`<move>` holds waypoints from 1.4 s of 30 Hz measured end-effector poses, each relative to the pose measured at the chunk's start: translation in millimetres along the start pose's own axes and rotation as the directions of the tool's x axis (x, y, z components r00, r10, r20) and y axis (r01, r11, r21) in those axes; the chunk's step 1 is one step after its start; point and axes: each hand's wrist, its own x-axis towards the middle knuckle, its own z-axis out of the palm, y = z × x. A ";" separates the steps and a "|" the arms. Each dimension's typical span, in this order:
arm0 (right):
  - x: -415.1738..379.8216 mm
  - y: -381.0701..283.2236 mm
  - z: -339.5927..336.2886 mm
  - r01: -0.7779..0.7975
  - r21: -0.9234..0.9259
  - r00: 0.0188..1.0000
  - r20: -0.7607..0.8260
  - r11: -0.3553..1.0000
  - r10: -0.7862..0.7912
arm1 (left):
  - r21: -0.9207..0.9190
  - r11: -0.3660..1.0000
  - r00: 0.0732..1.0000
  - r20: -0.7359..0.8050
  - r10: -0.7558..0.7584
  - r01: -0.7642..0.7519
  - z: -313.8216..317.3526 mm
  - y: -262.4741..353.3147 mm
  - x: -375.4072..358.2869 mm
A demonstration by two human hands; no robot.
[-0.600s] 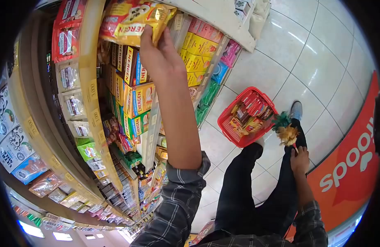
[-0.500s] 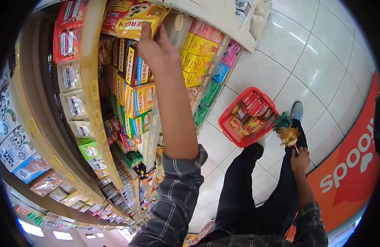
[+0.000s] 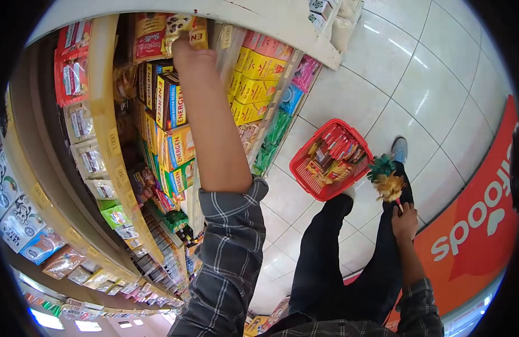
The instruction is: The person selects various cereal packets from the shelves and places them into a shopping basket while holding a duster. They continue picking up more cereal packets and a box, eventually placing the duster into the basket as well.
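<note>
At the top of the shelf, my left hand [image 3: 193, 55] is closed at the lower edge of a yellow Energen pouch [image 3: 198, 31], thumb on its front. The other fingers are mostly hidden. A red and gold pouch [image 3: 149, 35] stands beside it. Just below are stacked Energen boxes [image 3: 170, 102]. Down by my right leg, my right hand [image 3: 404, 222] is wrapped round the handle of a feather duster [image 3: 387, 181] with green and tan feathers.
A red basket [image 3: 297, 168] filled with small packets stands on the tiled floor [image 3: 377, 73] near my feet. Yellow boxes [image 3: 256, 90] line the shelf's right part. Hanging sachets [image 3: 82, 121] are at left. An orange-red printed panel [image 3: 467, 236] is at right.
My left hand has moved the yellow pouch up and back into the shelf, beside the red and gold pouch. The view has shifted slightly. My right hand still holds the duster.
</note>
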 end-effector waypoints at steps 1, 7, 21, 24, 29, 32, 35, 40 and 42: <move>-1.2 -7.7 -10.5 -0.017 0.008 0.999 0.028 1.000 0.017 | -0.009 1.000 1.000 0.012 -0.017 0.017 -0.6 2.9 2.6; 2.2 -9.4 -16.9 -0.036 0.027 0.998 0.059 0.999 0.034 | -0.098 0.991 0.996 0.024 -0.089 0.091 3.1 14.7 -16.1; 12.9 -7.8 -17.9 -0.045 0.011 0.995 0.095 0.999 0.044 | 0.666 0.679 0.922 0.385 0.044 -0.310 -6.4 23.9 7.5; 11.1 -4.6 -12.0 -0.015 0.019 0.999 0.034 1.000 0.014 | 0.781 0.420 0.878 0.468 0.097 -0.463 -4.8 25.1 9.1; 12.6 4.4 0.9 -0.021 -0.006 0.999 0.040 1.000 0.021 | 0.437 -0.535 0.528 0.849 -0.020 -0.723 -17.7 33.3 15.4; 9.5 -0.4 -8.4 -0.047 0.021 0.995 0.085 0.999 0.045 | -0.055 -0.695 0.211 0.933 -0.291 -0.717 -19.0 45.2 26.6; 3.9 8.3 1.8 -0.005 -0.006 0.996 0.087 1.000 0.006 | -0.339 -0.820 0.264 0.830 -0.492 -0.461 -18.6 48.1 30.4; 2.9 0.8 1.9 -0.031 -0.009 0.998 0.049 0.999 0.032 | -0.344 -0.792 0.206 0.843 -0.496 -0.504 -25.8 54.3 59.3; 1.9 1.0 2.0 -0.051 -0.022 0.997 0.059 0.998 0.052 | -0.399 -0.754 -0.024 0.890 -0.455 -0.522 -27.2 53.5 71.8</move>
